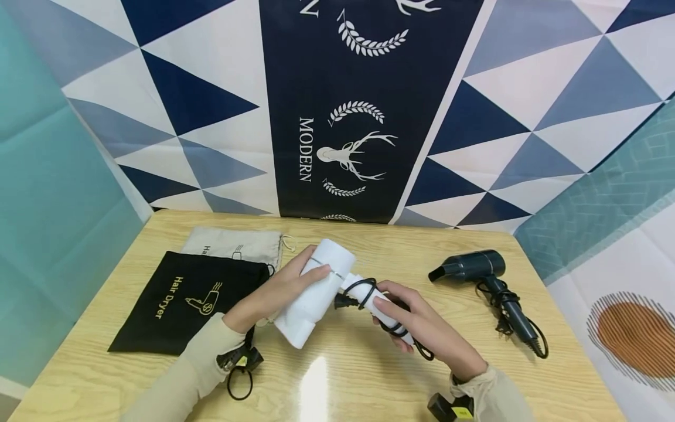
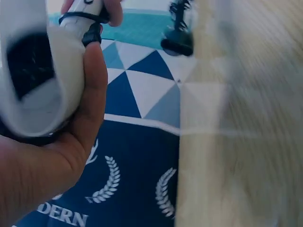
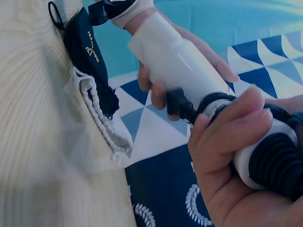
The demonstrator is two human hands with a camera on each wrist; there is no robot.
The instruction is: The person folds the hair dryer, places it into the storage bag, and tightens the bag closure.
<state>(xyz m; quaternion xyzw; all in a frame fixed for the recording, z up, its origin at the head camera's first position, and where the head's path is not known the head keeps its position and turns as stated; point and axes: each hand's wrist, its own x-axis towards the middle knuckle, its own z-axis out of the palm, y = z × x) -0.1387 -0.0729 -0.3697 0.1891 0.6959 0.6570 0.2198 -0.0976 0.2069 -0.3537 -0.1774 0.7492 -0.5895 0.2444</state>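
Observation:
A white hair dryer (image 1: 321, 287) is held above the table between both hands. My left hand (image 1: 287, 287) grips its barrel, thumb lying across the white shell. My right hand (image 1: 413, 316) holds the handle (image 1: 371, 298), which has a black cord wound round it; the black plug (image 1: 344, 301) sticks out near the barrel. In the right wrist view the right fingers (image 3: 232, 137) curl round the handle and cord. The left wrist view looks into the dark open end of the barrel (image 2: 33, 66), with the left thumb beside it.
On the left lies a black drawstring pouch (image 1: 184, 305) marked Hair Dryer, partly covering a grey pouch (image 1: 258, 241). A dark hair dryer (image 1: 477, 266) with its cord wrapped round the handle lies at the right. A patterned backdrop (image 1: 211, 105) stands behind the wooden table (image 1: 379, 387).

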